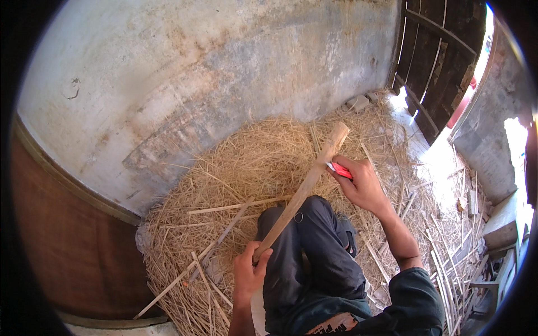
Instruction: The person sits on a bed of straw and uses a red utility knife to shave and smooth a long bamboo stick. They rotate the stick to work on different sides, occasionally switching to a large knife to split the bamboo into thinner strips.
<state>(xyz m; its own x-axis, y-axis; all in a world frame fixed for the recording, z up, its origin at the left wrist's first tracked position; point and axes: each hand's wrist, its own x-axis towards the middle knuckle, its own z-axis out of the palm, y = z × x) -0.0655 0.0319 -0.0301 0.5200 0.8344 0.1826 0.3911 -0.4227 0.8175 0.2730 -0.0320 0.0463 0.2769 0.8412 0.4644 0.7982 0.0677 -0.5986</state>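
A long pale wooden stick (pixel 300 197) slants above my knees, its thicker, knobbly end up and to the right. My left hand (pixel 247 273) is wrapped round its lower end. In my right hand (pixel 363 188) is a red utility knife (pixel 342 170), the fingers closed on its handle. The short blade is at the stick's side, just below the thick end; whether it bites into the wood is too small to tell. My bent legs (pixel 314 257) in dark trousers lie under the stick.
Straw and thin shavings (pixel 263 148) cover the floor, with loose wooden strips (pixel 224 208) on the left. A stained wall (pixel 224 67) stands ahead. A dark plank door (pixel 440 61) is at the far right, and a brown panel (pixel 61 235) at left. Stones (pixel 357 103) lie by the wall.
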